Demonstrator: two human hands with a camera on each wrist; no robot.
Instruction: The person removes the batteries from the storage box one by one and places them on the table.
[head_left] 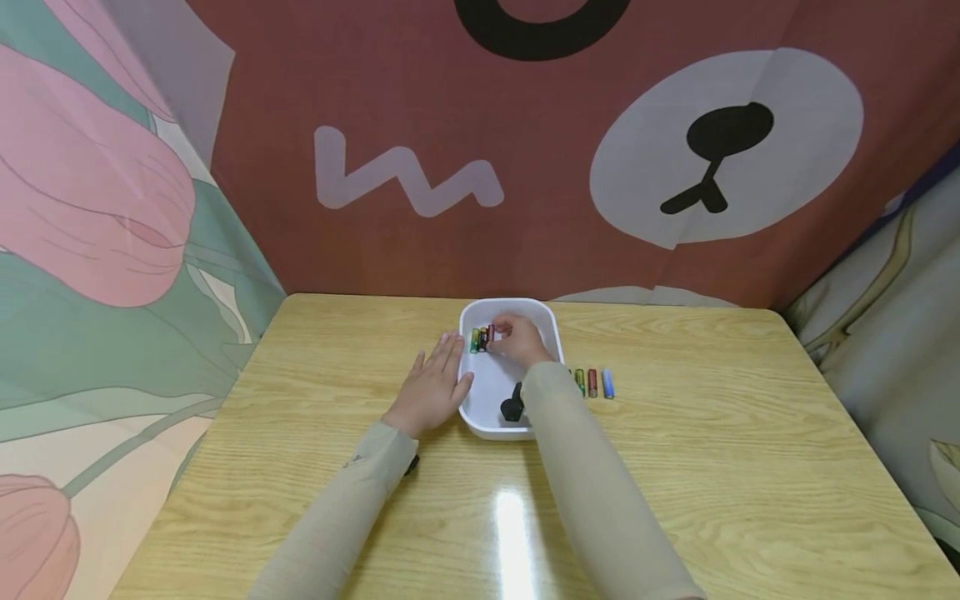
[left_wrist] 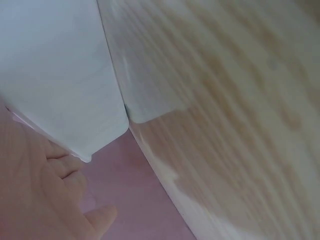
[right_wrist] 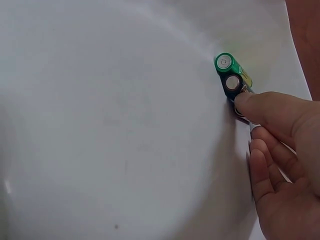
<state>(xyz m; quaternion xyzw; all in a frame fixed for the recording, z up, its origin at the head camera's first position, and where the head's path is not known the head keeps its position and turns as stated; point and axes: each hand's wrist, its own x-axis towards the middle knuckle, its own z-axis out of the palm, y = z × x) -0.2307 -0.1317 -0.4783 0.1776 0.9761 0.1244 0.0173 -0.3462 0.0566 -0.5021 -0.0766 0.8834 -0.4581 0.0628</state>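
Observation:
Inside the white plastic tray (head_left: pixel 495 387), my right hand (head_left: pixel 521 340) pinches a battery by the far left corner, thumb (right_wrist: pixel 260 107) over its end. That battery is mostly covered by the thumb and fingers. Right against it, in the right wrist view, lie a black battery (right_wrist: pixel 233 83) and a green battery (right_wrist: pixel 224 62), side by side along the tray wall. My left hand (head_left: pixel 431 383) rests with straight fingers at the tray's left rim, its fingertips against the outside. In the left wrist view its fingers (left_wrist: pixel 70 175) lie beside the tray's white wall (left_wrist: pixel 65 75).
Right of the tray, on the wooden table (head_left: pixel 712 450), a green battery (head_left: pixel 580 382), a red battery (head_left: pixel 592 382) and a blue battery (head_left: pixel 608 383) lie in a row, partly behind my right sleeve (head_left: pixel 577 450). A patterned cloth (head_left: pixel 450 258) hangs behind the table.

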